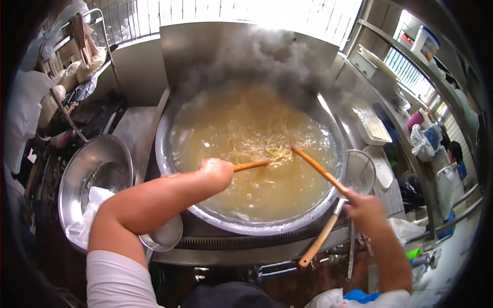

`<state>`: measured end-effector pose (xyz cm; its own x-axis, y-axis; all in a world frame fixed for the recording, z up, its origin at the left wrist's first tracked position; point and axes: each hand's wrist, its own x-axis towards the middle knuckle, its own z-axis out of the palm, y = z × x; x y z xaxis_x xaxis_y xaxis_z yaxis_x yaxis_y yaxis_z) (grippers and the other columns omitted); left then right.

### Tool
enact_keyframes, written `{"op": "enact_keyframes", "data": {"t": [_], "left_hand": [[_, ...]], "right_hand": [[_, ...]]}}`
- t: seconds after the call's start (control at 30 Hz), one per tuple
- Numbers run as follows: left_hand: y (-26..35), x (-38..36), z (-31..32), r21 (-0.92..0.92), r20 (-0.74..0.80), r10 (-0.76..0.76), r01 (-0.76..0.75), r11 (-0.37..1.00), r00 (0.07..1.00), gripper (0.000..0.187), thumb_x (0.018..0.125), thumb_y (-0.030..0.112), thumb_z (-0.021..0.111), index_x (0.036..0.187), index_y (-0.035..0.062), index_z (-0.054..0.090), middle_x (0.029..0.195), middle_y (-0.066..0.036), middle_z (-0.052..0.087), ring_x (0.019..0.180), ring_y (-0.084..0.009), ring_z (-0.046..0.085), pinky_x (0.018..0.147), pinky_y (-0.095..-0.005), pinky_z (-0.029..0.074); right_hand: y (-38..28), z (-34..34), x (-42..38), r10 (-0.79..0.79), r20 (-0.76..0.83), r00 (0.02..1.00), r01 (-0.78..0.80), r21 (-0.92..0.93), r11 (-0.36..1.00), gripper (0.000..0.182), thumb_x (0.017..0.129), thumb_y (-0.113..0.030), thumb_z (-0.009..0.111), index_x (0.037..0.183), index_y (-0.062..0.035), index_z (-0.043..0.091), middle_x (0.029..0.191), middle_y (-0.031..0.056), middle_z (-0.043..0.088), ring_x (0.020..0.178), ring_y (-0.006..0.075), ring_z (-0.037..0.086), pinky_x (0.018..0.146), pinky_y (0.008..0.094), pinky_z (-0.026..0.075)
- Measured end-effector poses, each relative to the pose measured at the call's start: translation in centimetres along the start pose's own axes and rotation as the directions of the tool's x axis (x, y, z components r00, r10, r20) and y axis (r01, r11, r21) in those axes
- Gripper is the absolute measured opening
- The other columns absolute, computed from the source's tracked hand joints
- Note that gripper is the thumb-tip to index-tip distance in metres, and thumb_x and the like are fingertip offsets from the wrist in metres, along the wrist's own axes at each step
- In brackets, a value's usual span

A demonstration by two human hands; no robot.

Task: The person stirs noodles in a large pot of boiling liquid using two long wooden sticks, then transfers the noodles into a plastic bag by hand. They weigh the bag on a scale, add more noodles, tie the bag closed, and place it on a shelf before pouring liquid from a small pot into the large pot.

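Note:
A wide metal pot (246, 226) full of steaming, cloudy yellowish liquid stands in front of me, with noodles (277, 149) floating around its middle. My left hand (216, 172) is closed on a wooden stick (251, 166) over the pot's left half, the tip lying beside the noodles. From the right side, my right hand (365, 211), slightly blurred, grips a second wooden stick (319, 168), which slants inward to the noodles' right edge. Just below that hand, a wooden-handled strainer (359, 172) rests at the rim with its handle (319, 241) pointing toward me.
Left of the pot sit a large metal bowl (69, 190) with a plastic bag (87, 220) and a smaller metal ladle or bowl (167, 236). To the right are a white tray (375, 131) and cluttered shelving (411, 56). Steam rises before the metal back panel (205, 46).

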<state>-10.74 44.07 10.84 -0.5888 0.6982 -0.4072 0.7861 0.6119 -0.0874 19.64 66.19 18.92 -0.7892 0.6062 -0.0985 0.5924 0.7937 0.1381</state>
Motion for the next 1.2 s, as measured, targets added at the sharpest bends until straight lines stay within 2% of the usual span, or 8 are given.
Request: {"op": "enact_keyframes", "data": {"t": [0.07,0.2,0.27,0.5,0.73,0.83,1.03,1.2], "left_hand": [[-1.0,-2.5,-0.3,0.006,0.021,0.013,-0.013,1.0,1.0,0.027,0.089,0.012,0.052,0.115,0.0091,0.06,0.102,-0.01,0.068,0.095,-0.0283,0.067,0.077,-0.0422,0.055],[-2.0,-7.1,0.0,-0.004,0.065,0.061,-0.06,0.998,0.996,0.023,0.087,0.009,0.052,0.109,0.006,0.057,0.095,-0.013,0.068,0.09,-0.0309,0.068,0.074,-0.0449,0.055],[-2.2,-9.0,-0.4,-0.01,0.062,0.117,-0.116,0.993,0.991,0.019,0.086,0.009,0.053,0.103,0.0048,0.056,0.087,-0.014,0.068,0.084,-0.0325,0.069,0.069,-0.0455,0.055],[-2.0,-11.3,1.0,-0.07,0.116,0.092,-0.084,0.994,0.989,0.015,0.085,0.015,0.056,0.098,0.0091,0.062,0.079,-0.011,0.069,0.075,-0.0298,0.07,0.063,-0.0429,0.055],[-1.8,-12.9,4.4,-0.2,0.12,0.116,-0.09,0.976,0.986,0.019,0.084,0.014,0.055,0.1,0.0047,0.053,0.073,-0.014,0.067,0.069,-0.0319,0.069,0.058,-0.0436,0.054],[-1.7,-14.1,5.8,-0.266,0.179,0.083,-0.033,0.963,0.98,0.019,0.086,0.018,0.055,0.1,0.0048,0.053,0.074,-0.014,0.066,0.07,-0.0341,0.067,0.06,-0.0454,0.053],[-6.1,-17.6,3.3,-0.483,0.179,0.056,0.038,0.875,0.982,0.03,0.089,0.035,0.057,0.104,0.0087,0.062,0.082,-0.016,0.065,0.08,-0.0365,0.063,0.071,-0.0458,0.049],[-12.7,-24.5,-0.4,-0.441,0.157,-0.104,0.164,0.882,0.982,0.03,0.085,0.033,0.065,0.102,0.0085,0.065,0.083,-0.014,0.065,0.078,-0.0303,0.063,0.07,-0.0398,0.048]], "right_hand": [[2.4,-6.7,-5.2,-0.032,-0.229,0.973,0.091,0.251,0.964,0.033,0.077,-0.021,0.069,0.11,-0.0168,0.07,0.087,0.014,0.069,0.07,0.0309,0.065,0.065,0.0381,0.051],[3.8,-14.7,-9.2,0.057,-0.164,0.985,-0.022,0.206,0.978,0.029,0.078,-0.017,0.065,0.106,-0.0127,0.071,0.075,0.0162,0.066,0.062,0.0284,0.064,0.06,0.0356,0.048],[2.1,-16.0,-6.3,0.067,0.257,0.964,-0.074,0.019,0.997,0.029,0.079,-0.019,0.064,0.106,-0.0122,0.071,0.071,0.0156,0.065,0.059,0.0262,0.062,0.059,0.0349,0.047],[2.0,8.9,8.8,-0.009,0.125,0.992,-0.057,0.516,0.855,0.028,0.086,-0.028,0.06,0.106,-0.0096,0.069,0.075,0.0136,0.066,0.067,0.0197,0.061,0.066,0.0366,0.047],[-7.6,15.6,20.2,-0.007,0.003,1.0,0.002,0.764,0.645,0.03,0.088,-0.03,0.06,0.108,-0.0094,0.068,0.064,0.0098,0.06,0.056,0.0154,0.056,0.055,0.0329,0.044],[-9.9,15.1,21.9,0.042,0.191,0.981,-0.196,0.956,0.22,0.034,0.087,-0.028,0.065,0.113,-0.0059,0.066,0.064,0.0013,0.06,0.047,0.0087,0.049,0.042,0.0234,0.036],[-5.9,11.5,23.4,-0.024,0.143,0.989,-0.112,0.86,0.497,0.03,0.089,-0.034,0.062,0.106,-0.01,0.07,0.061,0.0006,0.058,0.044,0.0079,0.045,0.039,0.026,0.035],[-0.6,-3.6,11.9,-0.049,0.06,0.997,0.024,0.37,0.929,0.026,0.085,-0.025,0.063,0.105,-0.0094,0.071,0.069,0.0058,0.064,0.059,0.0125,0.059,0.057,0.0292,0.047]]}}
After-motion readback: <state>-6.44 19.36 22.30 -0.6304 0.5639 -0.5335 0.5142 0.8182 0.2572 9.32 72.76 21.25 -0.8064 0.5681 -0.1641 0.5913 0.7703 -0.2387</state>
